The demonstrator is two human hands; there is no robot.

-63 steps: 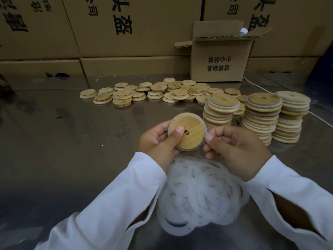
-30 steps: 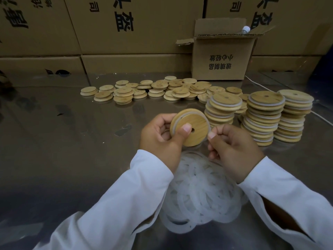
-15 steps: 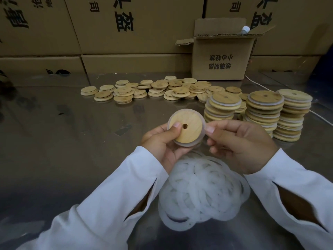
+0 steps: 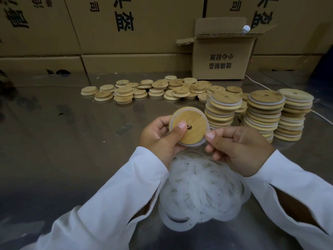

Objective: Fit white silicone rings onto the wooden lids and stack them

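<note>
- One wooden lid (image 4: 193, 129), white ring (image 4: 196, 143) round its rim, faces the camera above the surface (image 4: 72, 141) (centre hole showing).
- Left grip (image 4: 158, 137) curls round its left edge, thumb on its face; right grip (image 4: 239, 150) pinches the white ring.
- Loose rings (image 4: 203, 192) lie beneath.

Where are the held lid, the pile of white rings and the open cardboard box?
held lid (image 4: 196, 123), head view, wooden face right of its hole.
pile of white rings (image 4: 203, 188), head view, middle of the heap.
open cardboard box (image 4: 221, 50), head view, its front wall.
</note>
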